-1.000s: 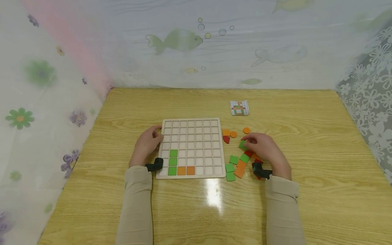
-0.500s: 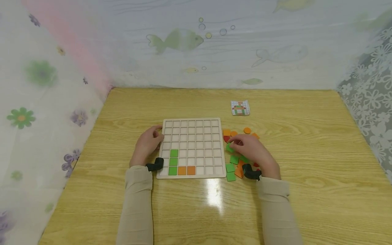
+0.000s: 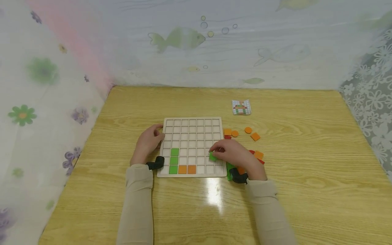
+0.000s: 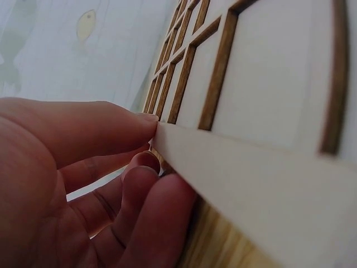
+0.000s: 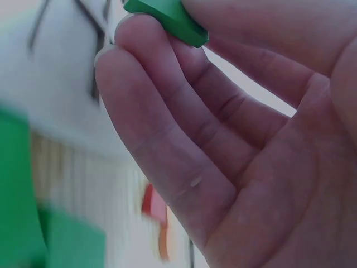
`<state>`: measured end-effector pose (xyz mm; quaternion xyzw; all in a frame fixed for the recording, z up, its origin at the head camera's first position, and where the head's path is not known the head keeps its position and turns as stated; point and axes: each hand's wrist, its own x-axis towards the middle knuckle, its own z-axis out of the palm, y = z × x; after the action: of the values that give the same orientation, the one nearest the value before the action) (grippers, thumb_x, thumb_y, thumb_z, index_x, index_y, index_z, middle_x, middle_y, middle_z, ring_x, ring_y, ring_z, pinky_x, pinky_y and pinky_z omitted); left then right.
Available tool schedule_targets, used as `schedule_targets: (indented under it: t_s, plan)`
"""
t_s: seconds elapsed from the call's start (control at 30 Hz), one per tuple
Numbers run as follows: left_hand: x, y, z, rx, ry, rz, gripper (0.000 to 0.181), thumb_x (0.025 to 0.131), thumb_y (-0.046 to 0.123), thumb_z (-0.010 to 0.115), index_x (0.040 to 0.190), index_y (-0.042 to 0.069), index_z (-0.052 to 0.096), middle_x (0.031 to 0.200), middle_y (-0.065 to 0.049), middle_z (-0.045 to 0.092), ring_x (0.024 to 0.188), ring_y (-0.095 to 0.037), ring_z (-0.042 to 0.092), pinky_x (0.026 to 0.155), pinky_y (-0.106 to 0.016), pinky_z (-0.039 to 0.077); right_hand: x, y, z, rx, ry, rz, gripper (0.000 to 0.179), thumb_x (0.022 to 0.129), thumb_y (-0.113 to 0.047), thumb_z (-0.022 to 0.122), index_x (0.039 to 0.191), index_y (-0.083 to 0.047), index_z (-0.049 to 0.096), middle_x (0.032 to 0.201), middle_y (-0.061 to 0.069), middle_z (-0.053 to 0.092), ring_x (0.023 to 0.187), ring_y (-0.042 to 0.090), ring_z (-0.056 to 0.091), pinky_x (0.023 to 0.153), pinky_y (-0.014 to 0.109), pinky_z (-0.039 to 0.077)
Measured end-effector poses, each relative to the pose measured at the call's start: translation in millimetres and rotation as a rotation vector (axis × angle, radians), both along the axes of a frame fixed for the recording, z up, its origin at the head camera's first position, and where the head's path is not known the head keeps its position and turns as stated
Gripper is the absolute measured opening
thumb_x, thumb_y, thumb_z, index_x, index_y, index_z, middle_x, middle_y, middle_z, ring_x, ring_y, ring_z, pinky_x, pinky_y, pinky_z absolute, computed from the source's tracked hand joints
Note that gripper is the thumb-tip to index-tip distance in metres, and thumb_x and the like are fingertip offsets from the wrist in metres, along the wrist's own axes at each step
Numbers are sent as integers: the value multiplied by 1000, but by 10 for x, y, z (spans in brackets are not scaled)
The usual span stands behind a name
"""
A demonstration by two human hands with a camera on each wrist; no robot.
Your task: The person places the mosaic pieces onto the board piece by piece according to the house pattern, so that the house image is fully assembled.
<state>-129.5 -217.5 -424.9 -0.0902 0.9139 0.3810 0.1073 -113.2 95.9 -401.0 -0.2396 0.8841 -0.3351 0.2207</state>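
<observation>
A pale wooden grid board (image 3: 193,136) lies on the table in the head view. My left hand (image 3: 148,141) holds its left edge; in the left wrist view the thumb (image 4: 106,128) touches the rim and the fingers curl against the side. Over the board's right part, my right hand (image 3: 234,154) pinches a green tile (image 3: 212,156), which shows between thumb and fingertips in the right wrist view. Green square tiles (image 3: 174,160) form a column at the board's lower left, with two orange square tiles (image 3: 187,169) beside the lowest.
Loose tiles lie right of the board: an orange disc (image 3: 248,130), an orange square (image 3: 255,136), a red piece (image 3: 228,137) and others partly under my right arm. Farther back is a small printed pattern card (image 3: 241,107). Patterned sheeting (image 3: 196,54) stands behind the table.
My right hand has carried the green tile leftward from among the loose tiles to over the board's right side. My left hand stays at the board's edge.
</observation>
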Motion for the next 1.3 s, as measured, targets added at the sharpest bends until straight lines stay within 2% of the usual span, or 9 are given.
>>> schedule_targets:
  t_s: [0.13,0.3,0.67,0.87,1.0,1.3]
  plan:
    - [-17,10,-5,7,0,-2,43,90,26,50,131,19,43,90,-5,51,63,-20,53,59,-30,39,50,-134,0,5,-19,34,16,87,-21,58,100,-22,66,94,-12,60,82,8,52,74,27,43]
    - [-35,26,-6,22,7,-10,43,89,25,50,131,19,43,91,-5,51,63,-20,54,59,-31,40,87,-257,-24,30,24,89,17,85,-17,59,99,-21,66,84,-13,59,77,6,51,72,24,43]
    - [-29,15,8,18,11,-19,43,89,25,50,131,18,43,91,-4,51,62,-20,54,59,-30,40,169,-398,-32,82,94,153,1,83,-19,64,82,-20,64,75,-15,55,70,5,50,66,23,42]
    - [-32,-7,29,-2,30,-12,43,87,24,51,130,18,45,89,-4,52,62,-20,52,58,-30,39,186,-467,-21,128,130,158,8,80,-17,66,76,-20,60,74,-12,52,67,7,47,62,23,41]
    - [-22,-6,37,-2,20,-15,43,88,24,51,130,18,44,89,-5,52,62,-20,52,58,-30,38,186,-486,-34,156,123,154,9,79,-18,68,75,-20,60,73,-11,51,66,6,47,62,23,41]
    - [3,-9,19,26,-9,2,43,89,25,51,131,18,43,92,-5,51,63,-20,53,58,-30,40,189,-455,-65,119,143,139,4,82,-22,64,80,-22,61,72,-13,51,66,6,47,61,23,41]
